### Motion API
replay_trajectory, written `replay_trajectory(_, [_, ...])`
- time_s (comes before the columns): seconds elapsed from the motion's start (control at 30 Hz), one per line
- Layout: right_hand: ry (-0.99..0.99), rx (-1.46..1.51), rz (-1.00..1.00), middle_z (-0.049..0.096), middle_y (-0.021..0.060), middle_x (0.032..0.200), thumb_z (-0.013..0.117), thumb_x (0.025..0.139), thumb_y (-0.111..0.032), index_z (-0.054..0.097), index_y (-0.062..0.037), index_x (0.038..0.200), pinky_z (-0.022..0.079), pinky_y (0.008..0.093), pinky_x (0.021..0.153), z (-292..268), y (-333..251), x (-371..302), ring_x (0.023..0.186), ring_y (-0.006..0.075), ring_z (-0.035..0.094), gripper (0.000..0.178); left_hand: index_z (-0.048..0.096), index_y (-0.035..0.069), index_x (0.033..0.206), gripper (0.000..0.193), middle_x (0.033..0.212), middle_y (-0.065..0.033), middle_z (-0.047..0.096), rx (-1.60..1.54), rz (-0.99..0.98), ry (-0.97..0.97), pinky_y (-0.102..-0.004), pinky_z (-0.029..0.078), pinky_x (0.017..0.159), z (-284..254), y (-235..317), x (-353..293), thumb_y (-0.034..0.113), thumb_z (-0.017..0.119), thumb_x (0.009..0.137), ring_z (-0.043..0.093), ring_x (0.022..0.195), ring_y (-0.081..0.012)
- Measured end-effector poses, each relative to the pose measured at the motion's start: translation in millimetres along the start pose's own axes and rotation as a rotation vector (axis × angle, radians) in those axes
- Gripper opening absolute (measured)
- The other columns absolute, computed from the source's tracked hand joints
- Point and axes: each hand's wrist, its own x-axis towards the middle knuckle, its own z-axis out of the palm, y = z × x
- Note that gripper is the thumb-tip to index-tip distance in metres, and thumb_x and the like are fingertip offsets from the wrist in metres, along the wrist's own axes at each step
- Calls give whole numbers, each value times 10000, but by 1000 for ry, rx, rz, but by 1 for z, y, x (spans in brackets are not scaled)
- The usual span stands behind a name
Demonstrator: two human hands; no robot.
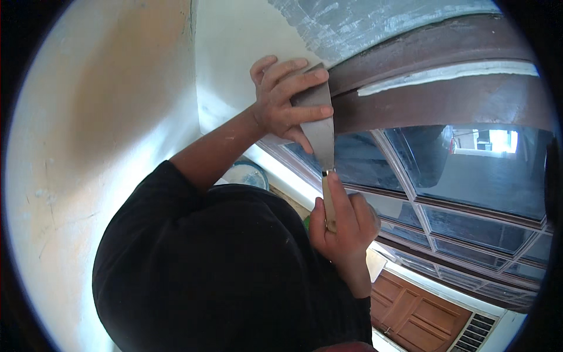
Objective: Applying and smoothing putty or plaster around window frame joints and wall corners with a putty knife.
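My right hand (343, 226) is closed around the wooden handle of a putty knife (321, 132), whose flat metal blade points up. My left hand (287, 100) pinches that blade, fingers on its face and thumb under it. The blade's top edge sits where the white wall (234, 53) meets the brown window frame (422, 53). My black-sleeved arms and chest fill the lower middle of the view.
A grey, streaked patch of filler (363, 23) covers the wall above the frame. The window (469, 176) has several glass panes in brown bars. A round white bucket (249, 174) stands below near my left arm. A brown panelled door (410, 311) is at the lower right.
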Motion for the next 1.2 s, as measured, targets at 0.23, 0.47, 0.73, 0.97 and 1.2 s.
replay_trajectory(0.23, [44, -13, -25, 401, 7, 613, 683, 772, -102, 683, -6, 1161, 355, 268, 406, 12, 3, -4, 447, 108, 416, 401, 591, 400, 1108, 616, 1285, -73, 609, 56, 49, 3, -496, 202, 1042, 6, -5, -6, 804, 198, 858, 475, 1217, -301])
replay_trajectory(0.47, [30, -24, -7, 357, -2, 615, 661, 768, -92, 683, -6, 1166, 353, 261, 400, 7, -4, 2, 441, 106, 400, 408, 559, 323, 958, 592, 1240, -160, 620, 95, 108, -6, -496, 251, 1007, 4, -9, -3, 730, 130, 921, 499, 1198, -340])
replay_trajectory(0.73, [55, -6, -27, 364, -1, 608, 657, 777, -89, 676, -2, 1177, 359, 262, 401, 3, -4, -4, 438, 100, 397, 410, 611, 458, 1156, 559, 1297, -34, 623, 18, 34, 44, -479, 186, 1036, 7, -5, -6, 773, 244, 875, 476, 1210, -257])
replay_trajectory(0.97, [37, -9, -20, 393, 4, 610, 664, 786, -97, 665, 15, 1185, 371, 268, 409, 2, -6, 0, 442, 102, 407, 414, 637, 470, 1111, 547, 1288, -23, 633, 40, 31, 20, -471, 164, 1047, 7, -5, -5, 771, 245, 875, 463, 1231, -252])
replay_trajectory(1.2, [51, 19, 30, 413, 12, 607, 658, 792, -87, 660, 24, 1193, 380, 260, 417, 1, -10, 1, 448, 104, 426, 415, 662, 472, 1064, 551, 1292, -14, 635, 41, 24, -4, -464, 158, 1049, 4, -3, -5, 766, 233, 882, 445, 1242, -243])
